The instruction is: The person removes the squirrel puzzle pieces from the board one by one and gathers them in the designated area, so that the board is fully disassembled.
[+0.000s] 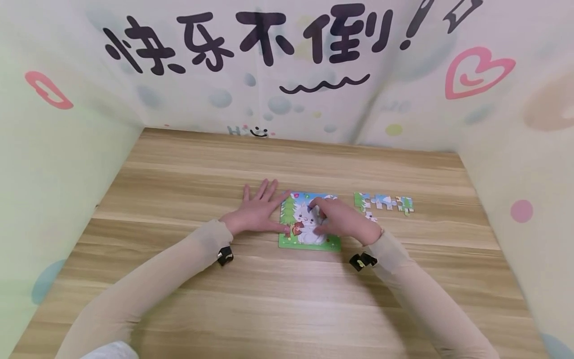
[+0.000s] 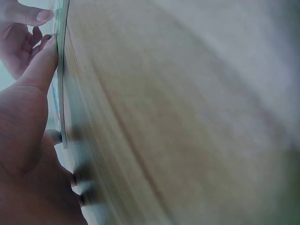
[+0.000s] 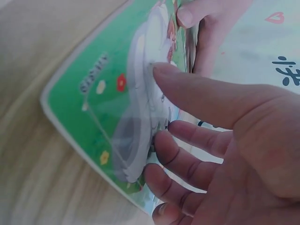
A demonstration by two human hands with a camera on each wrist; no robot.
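Observation:
A small jigsaw puzzle board lies flat on the table, showing a white animal, a fir tree and green grass. My left hand is spread on the table at the board's left side. Its thumb rests on the board's left edge, and the index fingertip touches the upper left corner. Over the board's right half is my right hand, thumb and bent fingertips touching the picture, well apart from each other. No loose piece shows between them. The right hand hides the board's upper right part.
Several loose puzzle pieces lie on the wooden table to the right of the board, some linked in a row. Just below that row, another piece is partly behind the right hand. Printed cloth walls enclose the table's back and sides.

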